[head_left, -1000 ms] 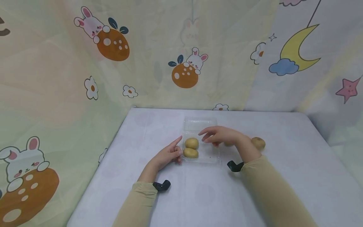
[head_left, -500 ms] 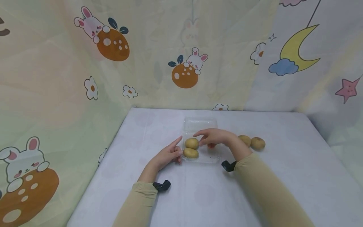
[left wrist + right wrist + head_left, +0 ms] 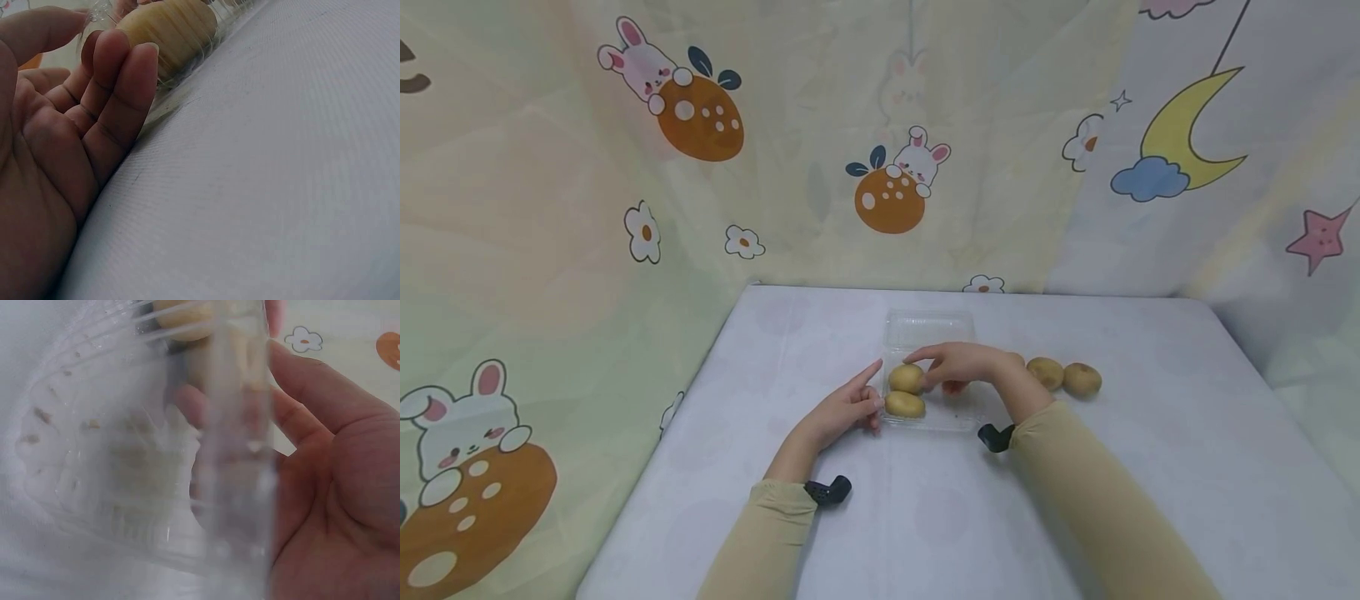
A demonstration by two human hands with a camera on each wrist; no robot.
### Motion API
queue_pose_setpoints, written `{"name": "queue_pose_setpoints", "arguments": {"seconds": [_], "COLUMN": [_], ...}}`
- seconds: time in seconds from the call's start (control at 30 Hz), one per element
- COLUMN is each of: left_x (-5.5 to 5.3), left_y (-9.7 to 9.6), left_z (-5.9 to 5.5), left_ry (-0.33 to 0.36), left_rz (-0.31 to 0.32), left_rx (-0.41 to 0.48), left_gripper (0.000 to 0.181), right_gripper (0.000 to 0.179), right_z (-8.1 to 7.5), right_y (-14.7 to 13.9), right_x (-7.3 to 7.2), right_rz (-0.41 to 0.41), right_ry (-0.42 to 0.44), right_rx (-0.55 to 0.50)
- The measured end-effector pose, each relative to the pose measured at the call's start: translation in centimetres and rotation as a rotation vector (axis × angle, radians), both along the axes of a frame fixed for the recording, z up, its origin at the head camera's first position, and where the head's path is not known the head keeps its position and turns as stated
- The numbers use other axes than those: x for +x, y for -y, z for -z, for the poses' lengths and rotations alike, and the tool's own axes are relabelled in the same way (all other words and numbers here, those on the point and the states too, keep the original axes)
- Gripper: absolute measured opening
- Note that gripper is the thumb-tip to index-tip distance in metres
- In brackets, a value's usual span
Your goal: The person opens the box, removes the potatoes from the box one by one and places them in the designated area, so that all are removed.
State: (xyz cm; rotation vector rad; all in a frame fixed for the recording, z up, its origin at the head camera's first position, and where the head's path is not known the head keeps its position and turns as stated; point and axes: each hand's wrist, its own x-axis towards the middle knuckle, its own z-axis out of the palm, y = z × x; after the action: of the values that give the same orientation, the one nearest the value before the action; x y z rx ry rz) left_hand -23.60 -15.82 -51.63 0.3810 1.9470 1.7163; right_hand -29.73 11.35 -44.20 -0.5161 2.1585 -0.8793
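A clear plastic clamshell container (image 3: 951, 418) lies with its lid folded back. In its left part are two potatoes, the rear potato (image 3: 906, 378) and the front potato (image 3: 905, 405). My left hand (image 3: 841, 410) holds the container's left rim, index finger stretched along the side and the other fingers curled. From behind and the right, my right hand (image 3: 962, 363) grips the rear potato with index finger and thumb. In the left wrist view, a potato (image 3: 178, 34) shows through the plastic. The blurred container wall (image 3: 125, 456) partly hides the right fingertips in the right wrist view.
To the right of the container lie a potato (image 3: 1045, 373) and, beside it, another potato (image 3: 1082, 380). Part of a further potato (image 3: 1017, 358) peeks out behind the right hand. The open lid (image 3: 929, 327) lies toward the back. A white cloth covers the table (image 3: 910, 517).
My right hand has moved left and slightly down onto the rear potato, uncovering more potatoes on the right. The left hand stays at the container's rim.
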Motion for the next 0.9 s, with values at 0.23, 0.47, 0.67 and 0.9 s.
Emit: {"name": "queue_pose_setpoints", "arguments": {"seconds": [0.23,0.47,0.67,0.9], "left_x": [0.1,0.1,-0.1,-0.1], "left_y": [0.0,0.0,0.1,0.0], "left_z": [-0.1,-0.1,0.1,0.2], "left_ry": [-0.012,-0.002,-0.004,0.001], "left_rz": [0.006,-0.002,-0.006,-0.003], "left_rx": [0.003,0.002,0.004,0.008], "left_gripper": [0.079,0.076,0.076,0.078], "right_gripper": [0.053,0.052,0.051,0.048], "right_z": [0.8,1.3,1.5,2.1], "right_y": [0.2,0.5,0.8,1.0], "right_x": [-0.4,-0.6,-0.7,-0.8], "right_rz": [-0.006,0.004,0.027,0.025], "right_ry": [0.015,0.048,0.071,0.078], "right_rx": [-0.024,-0.041,-0.044,-0.046]}}
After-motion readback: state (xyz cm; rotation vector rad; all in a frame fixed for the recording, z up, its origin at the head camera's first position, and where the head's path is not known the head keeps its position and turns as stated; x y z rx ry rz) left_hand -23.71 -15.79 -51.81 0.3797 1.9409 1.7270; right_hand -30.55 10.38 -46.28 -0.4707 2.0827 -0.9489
